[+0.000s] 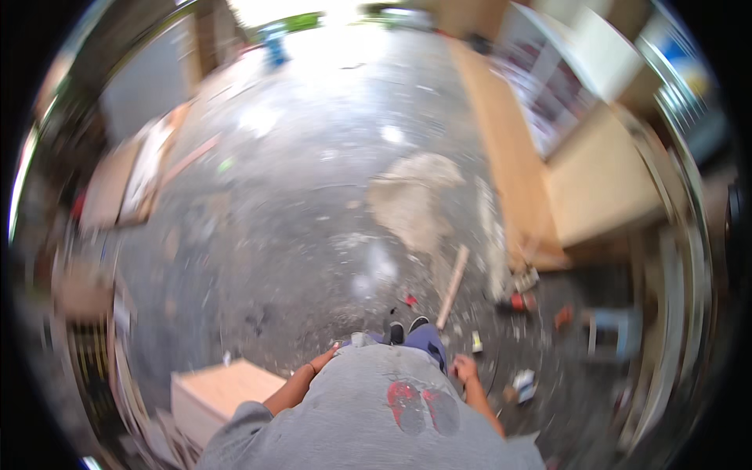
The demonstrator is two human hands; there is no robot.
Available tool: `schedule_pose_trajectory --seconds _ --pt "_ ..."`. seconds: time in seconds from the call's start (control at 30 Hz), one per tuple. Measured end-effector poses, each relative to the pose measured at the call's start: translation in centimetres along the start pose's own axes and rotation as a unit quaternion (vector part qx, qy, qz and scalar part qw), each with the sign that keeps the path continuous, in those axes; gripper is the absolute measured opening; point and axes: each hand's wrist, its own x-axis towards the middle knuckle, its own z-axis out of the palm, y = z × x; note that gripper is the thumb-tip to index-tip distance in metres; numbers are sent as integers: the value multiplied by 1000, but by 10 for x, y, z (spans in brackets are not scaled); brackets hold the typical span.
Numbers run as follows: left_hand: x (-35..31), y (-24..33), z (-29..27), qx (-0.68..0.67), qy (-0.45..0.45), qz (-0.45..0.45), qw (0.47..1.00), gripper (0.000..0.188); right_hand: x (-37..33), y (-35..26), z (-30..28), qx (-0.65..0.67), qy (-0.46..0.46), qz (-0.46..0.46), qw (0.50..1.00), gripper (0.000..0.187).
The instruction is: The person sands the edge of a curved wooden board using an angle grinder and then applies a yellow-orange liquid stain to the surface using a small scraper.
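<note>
Both of my arms hang at my sides beside a grey shirt (337, 415) with a red and dark print. My left hand (324, 358) is by my left hip, partly behind the shirt, and its fingers are too hidden and blurred to read. Beside my right thigh, my right hand (464, 367) has its fingers curled in, and no object shows in it. Dark shoes (397, 334) stand on the grey floor below. Just ahead of the right hand lies a narrow wooden strip (453, 287). A small yellow-and-white item (476, 341) rests near that hand.
A pale wooden box (227, 385) stands at my left. Long wooden boards and a cabinet (603, 176) line the right. A red tool (517, 302) and a light-blue stool (613, 333) are at the right. Panels (113, 184) lean at the left; a beige patch (415, 200) marks the floor.
</note>
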Motion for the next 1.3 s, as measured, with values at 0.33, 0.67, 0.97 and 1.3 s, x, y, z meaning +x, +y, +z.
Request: schedule_pose_trajectory --seconds 0.33,0.67,0.97,1.3 --pt "-53 7 -41 -320 75 -58 943 93 209 -186 77 -399 -183 -14 898 26" --pt "-26 20 -43 -556 237 -80 793 95 367 -556 298 -325 -150 -106 928 36" --pt "21 -9 -179 -688 255 -21 680 95 235 -602 687 -434 -265 -308 804 34" --pt "-37 -115 -357 -746 284 8 602 94 124 -530 884 -715 -355 -196 570 45"
